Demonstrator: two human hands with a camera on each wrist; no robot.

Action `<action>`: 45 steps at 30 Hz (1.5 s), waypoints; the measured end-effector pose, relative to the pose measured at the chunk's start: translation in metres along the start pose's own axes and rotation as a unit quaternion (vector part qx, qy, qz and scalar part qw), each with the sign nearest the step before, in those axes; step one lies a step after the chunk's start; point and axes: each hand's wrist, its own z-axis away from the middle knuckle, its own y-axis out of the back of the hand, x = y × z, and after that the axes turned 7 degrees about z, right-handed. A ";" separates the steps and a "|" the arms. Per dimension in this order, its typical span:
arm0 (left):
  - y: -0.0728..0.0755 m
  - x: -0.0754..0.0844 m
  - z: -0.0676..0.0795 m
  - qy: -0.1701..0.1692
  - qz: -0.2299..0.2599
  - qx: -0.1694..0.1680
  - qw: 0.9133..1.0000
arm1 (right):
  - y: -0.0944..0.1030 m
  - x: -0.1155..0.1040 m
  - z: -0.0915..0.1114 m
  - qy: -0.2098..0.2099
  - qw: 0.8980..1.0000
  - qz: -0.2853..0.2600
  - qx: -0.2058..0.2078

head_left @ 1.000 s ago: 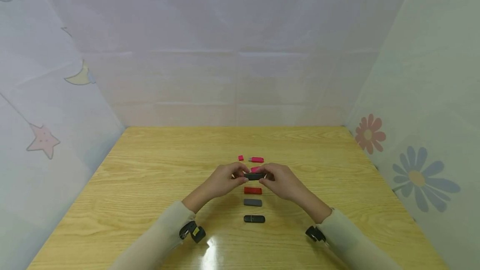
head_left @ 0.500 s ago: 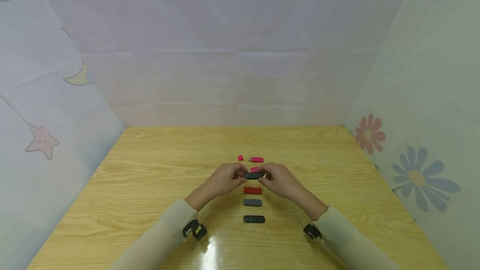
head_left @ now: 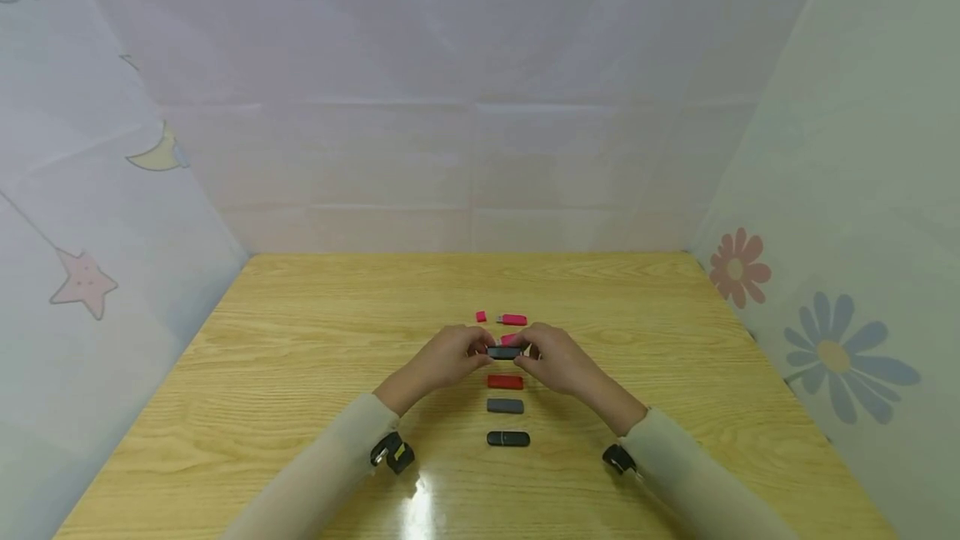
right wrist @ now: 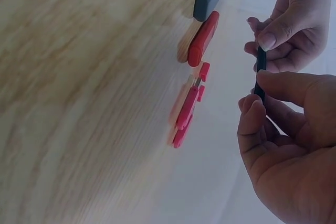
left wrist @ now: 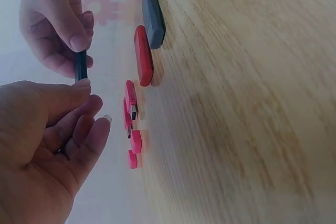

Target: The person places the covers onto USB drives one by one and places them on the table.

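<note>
A slim black USB stick [head_left: 503, 352] is held level above the table between both hands. My left hand [head_left: 442, 357] pinches its left end between thumb and fingers. At the other end my right hand [head_left: 558, 361] pinches it the same way. In the right wrist view the black USB stick [right wrist: 261, 59] appears edge-on, its ends covered by fingertips. Just beyond the hands lies an uncapped pink USB stick [head_left: 508, 339], partly hidden by them. Closer to me, a red USB stick [head_left: 506, 382] lies on the wood.
A grey USB stick [head_left: 506, 406] and another black USB stick [head_left: 508, 438] continue the row toward me. Farthest back is a second pink USB stick [head_left: 513, 319], its connector bare, with a pink cap [head_left: 482, 317] to its left. Printed cloth walls border the wooden table [head_left: 300, 340].
The held black USB stick and my right hand have shifted slightly left. Both forearms have drawn a little inward. The things on the table have stayed put.
</note>
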 end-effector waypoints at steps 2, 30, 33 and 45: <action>0.000 0.000 -0.001 0.000 -0.007 -0.003 1.000 | -0.001 0.001 0.000 -0.002 1.000 0.003 -0.001; -0.008 -0.004 -0.015 0.004 -0.054 -0.029 0.998 | -0.013 0.007 -0.015 -0.039 0.997 0.044 -0.039; -0.009 -0.004 -0.017 0.008 -0.058 -0.032 0.998 | -0.014 0.008 -0.016 -0.041 0.997 0.048 -0.043; -0.015 -0.005 -0.024 0.037 -0.075 -0.045 0.996 | -0.018 0.012 -0.019 -0.032 0.996 0.062 -0.047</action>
